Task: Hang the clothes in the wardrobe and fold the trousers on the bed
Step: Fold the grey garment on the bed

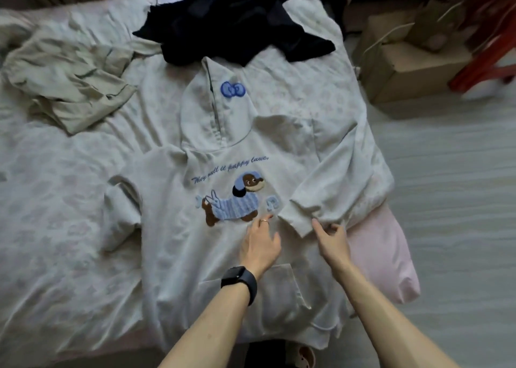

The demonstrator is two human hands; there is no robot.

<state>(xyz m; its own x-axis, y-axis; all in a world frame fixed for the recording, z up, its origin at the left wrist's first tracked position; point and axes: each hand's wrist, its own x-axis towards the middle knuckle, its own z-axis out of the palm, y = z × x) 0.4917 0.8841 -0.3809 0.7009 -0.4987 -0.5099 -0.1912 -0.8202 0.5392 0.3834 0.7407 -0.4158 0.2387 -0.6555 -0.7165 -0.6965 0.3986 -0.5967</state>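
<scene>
A pale grey hoodie [178, 256] with a blue-and-brown dog print lies face up on the bed [55, 228], hood pointing away. Its right sleeve [329, 178] is folded inward over the chest, and its left sleeve [120, 217] is bent beside the body. My left hand [261, 245], with a black watch on the wrist, rests flat on the hoodie just below the dog. My right hand [332, 242] pinches the fabric at the cuff of the right sleeve. Beige trousers [72, 80] lie crumpled at the far left. Dark clothes [234, 21] are piled at the far end.
A pink pillow [385, 261] sticks out at the bed's right edge. Cardboard boxes [405, 57] and a red stool [485, 46] stand on the pale floor [460, 200] to the right. A slipper [304, 356] shows at the bottom edge.
</scene>
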